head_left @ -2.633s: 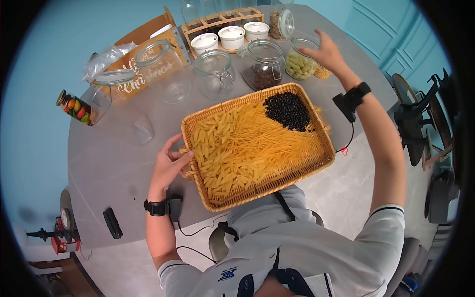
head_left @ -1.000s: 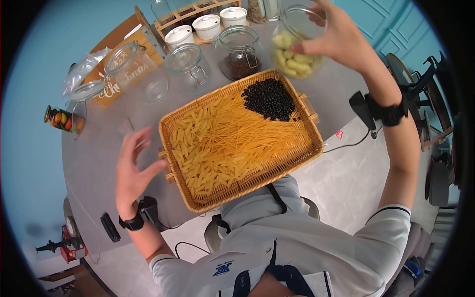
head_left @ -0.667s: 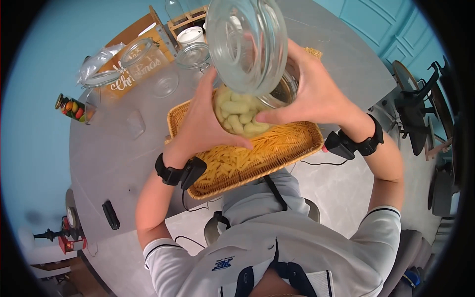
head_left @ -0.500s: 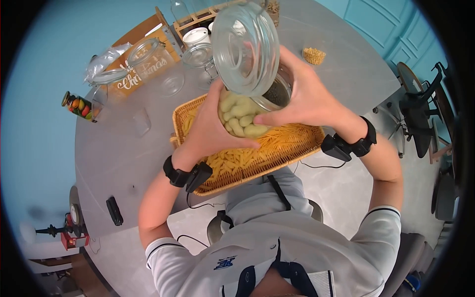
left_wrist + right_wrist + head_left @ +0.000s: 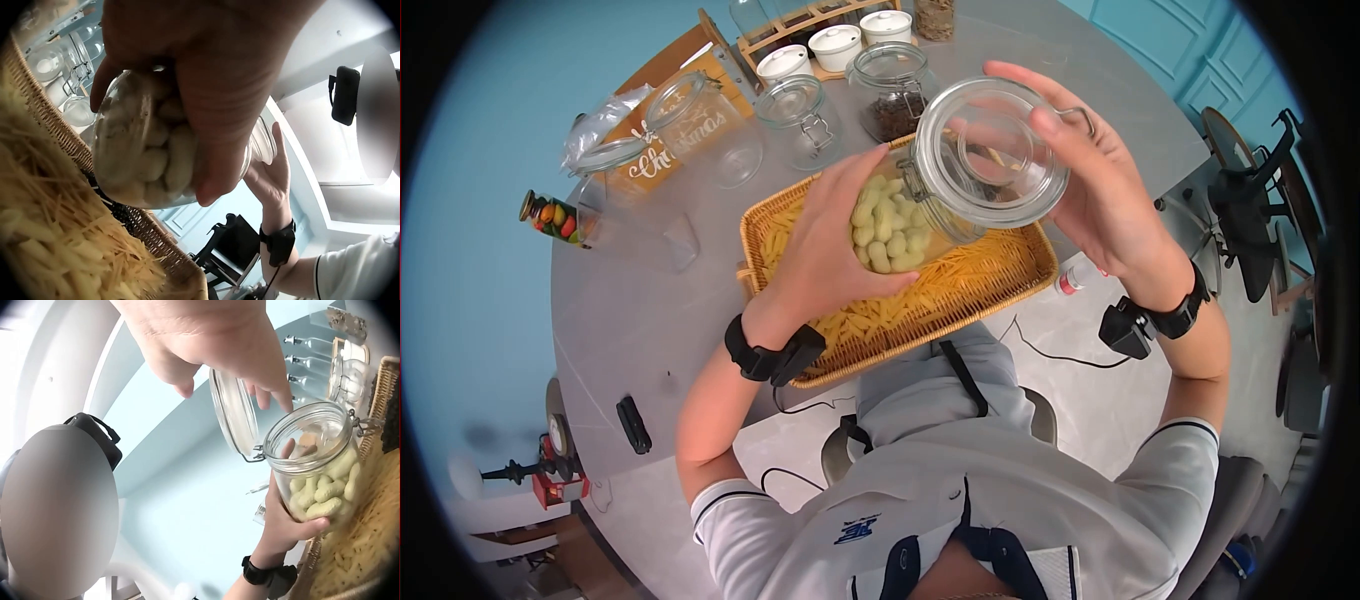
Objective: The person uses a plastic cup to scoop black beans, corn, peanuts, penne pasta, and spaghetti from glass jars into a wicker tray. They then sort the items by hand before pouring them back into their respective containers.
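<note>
My left hand (image 5: 815,240) grips a clip-top glass jar (image 5: 325,481) round its side, thumb along the near side. Pale green peanut-shaped pieces (image 5: 888,228) lie inside it. The jar is tilted above the wicker basket (image 5: 900,346), its mouth toward the right. Its glass lid (image 5: 995,150) hangs open on the wire hinge. My right hand (image 5: 1110,190) is at the lid's outer side, fingers spread and mostly straight. Penne and thin noodles (image 5: 880,312) fill much of the basket; the jar and left hand hide the black beans in the head view.
Behind the basket stand a jar of dark dried pieces (image 5: 892,110), a clip-top jar (image 5: 800,120) and a larger glass jar (image 5: 718,145). Farther back are white lidded pots (image 5: 835,45) in a wooden rack. A bottle of colourful pieces (image 5: 555,217) lies at left; a black case (image 5: 633,425) lies nearer.
My left hand has left the basket handle and taken the jar. The right hand brought the jar from the back right to above the basket, then shifted from its body to its lid.
</note>
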Tool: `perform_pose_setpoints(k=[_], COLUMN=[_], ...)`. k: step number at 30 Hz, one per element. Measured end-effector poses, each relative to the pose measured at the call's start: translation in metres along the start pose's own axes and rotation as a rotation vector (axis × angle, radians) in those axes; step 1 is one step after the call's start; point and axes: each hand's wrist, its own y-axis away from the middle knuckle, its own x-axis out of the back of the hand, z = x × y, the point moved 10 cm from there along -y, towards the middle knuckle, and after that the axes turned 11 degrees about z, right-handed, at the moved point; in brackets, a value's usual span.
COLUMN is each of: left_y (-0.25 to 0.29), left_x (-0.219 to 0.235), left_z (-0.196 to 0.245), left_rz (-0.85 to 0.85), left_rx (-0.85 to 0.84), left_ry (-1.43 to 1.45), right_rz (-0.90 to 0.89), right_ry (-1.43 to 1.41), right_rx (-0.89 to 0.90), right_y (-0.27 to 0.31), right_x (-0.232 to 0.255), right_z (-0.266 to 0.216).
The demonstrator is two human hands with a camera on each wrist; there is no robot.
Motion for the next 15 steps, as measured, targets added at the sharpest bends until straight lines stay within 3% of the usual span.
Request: perform_pose_setpoints(k=[9, 12, 15], left_y=[-0.006, -0.003, 0.001], left_x=[-0.015, -0.022, -0.028], left_z=[0.02, 0.029, 0.032], left_rz=[-0.118, -0.138, -0.159], left_rx=[-0.03, -0.064, -0.071], left_ry=[-0.149, -0.227, -0.294], right_rz=[0.19, 0.087, 0.212], right_ry=[-0.109, -0.241, -0.273], right_rx=[-0.186, -0.315, -0.346], right_y=[0.023, 0.03, 0.034], right_x=[0.054, 0.066, 0.083], right_z=[0.018, 0.037, 0.053])
